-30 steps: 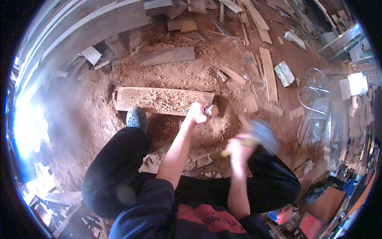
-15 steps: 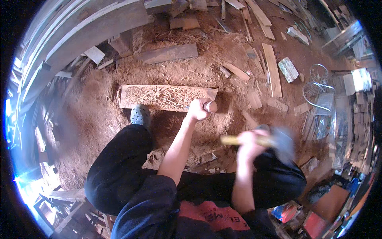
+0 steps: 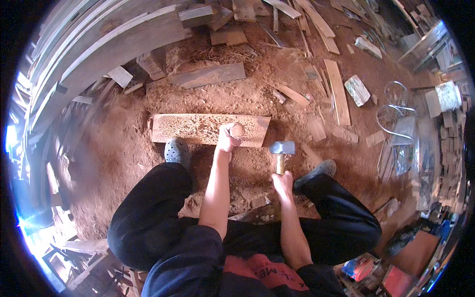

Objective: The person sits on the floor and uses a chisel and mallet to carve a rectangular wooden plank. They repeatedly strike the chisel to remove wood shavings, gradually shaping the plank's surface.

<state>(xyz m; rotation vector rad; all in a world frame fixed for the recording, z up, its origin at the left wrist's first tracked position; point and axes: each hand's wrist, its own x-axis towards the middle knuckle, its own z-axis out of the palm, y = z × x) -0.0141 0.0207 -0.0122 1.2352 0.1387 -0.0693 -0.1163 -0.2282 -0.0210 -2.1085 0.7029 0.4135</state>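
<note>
My left hand is closed around the upright wooden handle of a chisel, over the right part of the board. The handle's round end faces up, and the blade is hidden beneath the fist. The long pale wooden board lies crosswise on the ground, its top rough with gouges and chips. To the right of it, my right hand grips a hammer by its yellowish handle. The hammer's grey steel head is apart from the chisel, near the board's right end.
My left foot in a grey clog meets the board's near edge; the right clog stands farther right. Long planks fill the far left. Loose offcuts and a wire frame lie on the right over dusty ground.
My left hand has shifted left along the board with the chisel. The hammer has swung from beside my right knee toward the board, its head now pointing away from me.
</note>
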